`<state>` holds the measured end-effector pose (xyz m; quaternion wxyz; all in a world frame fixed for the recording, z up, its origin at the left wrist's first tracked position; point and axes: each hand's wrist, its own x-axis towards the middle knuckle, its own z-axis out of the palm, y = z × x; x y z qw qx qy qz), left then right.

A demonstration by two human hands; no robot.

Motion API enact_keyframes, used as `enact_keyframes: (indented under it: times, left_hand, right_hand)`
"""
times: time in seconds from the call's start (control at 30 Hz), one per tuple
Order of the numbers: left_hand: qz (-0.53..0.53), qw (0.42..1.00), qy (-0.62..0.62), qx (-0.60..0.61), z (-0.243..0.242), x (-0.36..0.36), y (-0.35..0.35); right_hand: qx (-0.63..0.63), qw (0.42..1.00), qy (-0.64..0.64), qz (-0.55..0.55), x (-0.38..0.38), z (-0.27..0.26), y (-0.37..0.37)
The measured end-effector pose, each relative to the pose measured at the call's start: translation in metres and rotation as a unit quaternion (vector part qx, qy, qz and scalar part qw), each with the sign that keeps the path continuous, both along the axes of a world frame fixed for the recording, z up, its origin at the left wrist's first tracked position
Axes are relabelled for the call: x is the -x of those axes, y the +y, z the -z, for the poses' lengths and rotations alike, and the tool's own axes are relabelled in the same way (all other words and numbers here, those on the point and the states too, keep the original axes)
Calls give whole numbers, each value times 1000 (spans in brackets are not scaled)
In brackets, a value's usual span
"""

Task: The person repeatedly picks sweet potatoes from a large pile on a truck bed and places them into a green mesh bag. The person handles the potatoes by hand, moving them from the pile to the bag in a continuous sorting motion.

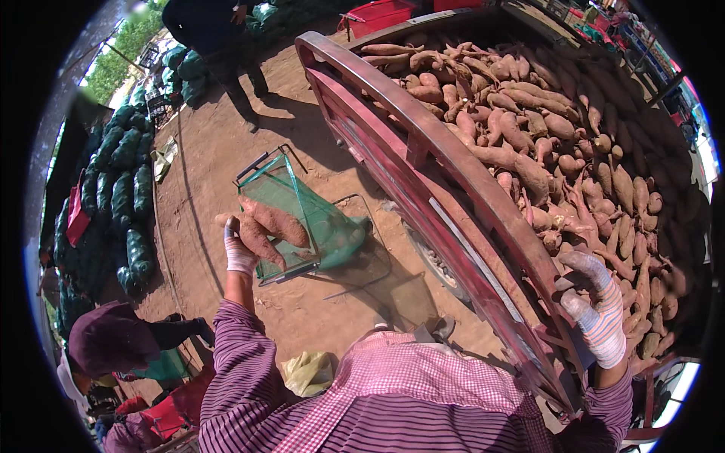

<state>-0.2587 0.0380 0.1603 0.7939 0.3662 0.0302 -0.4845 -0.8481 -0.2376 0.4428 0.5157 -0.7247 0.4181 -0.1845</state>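
Observation:
My left hand (239,244), in a striped knit glove, holds sweet potatoes (263,232) over the mouth of a green mesh bag (340,235). The bag hangs from a metal frame stand (286,276) on the dirt ground and has some contents at its bottom end. Beside the top rail of a red metal truck bed (396,107) is my right hand (595,306), gloved as well, its fingers curled apart with nothing seen between them. A large heap of sweet potatoes (527,153) fills the truck bed next to it.
Filled green mesh bags (122,192) are stacked at the left. A person (226,62) stands beyond the stand; another person in a purple hood (113,340) is at lower left. A yellowish sack (308,374) lies near me. A wheel (439,263) shows under the truck bed.

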Motion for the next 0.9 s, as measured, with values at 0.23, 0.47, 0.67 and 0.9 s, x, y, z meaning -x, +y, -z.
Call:
enact_keyframes:
  times: [0.23,0.47,0.67,0.9]
  left_hand:
    - [86,935,-72,-336,77,-26,-22]
    - [56,870,-438,-217,-35,85,-197]
    - [209,753,-610,130,-174,293,-274]
    - [438,824,-297,203,-206,566,-286]
  right_hand:
    - [162,946,209,186,167,-17,-14]
    - [31,805,578,132,386,13,23]
    - [-131,705,696,-20,439,95,42]
    - [-145,732,660,-85,448,96,33]
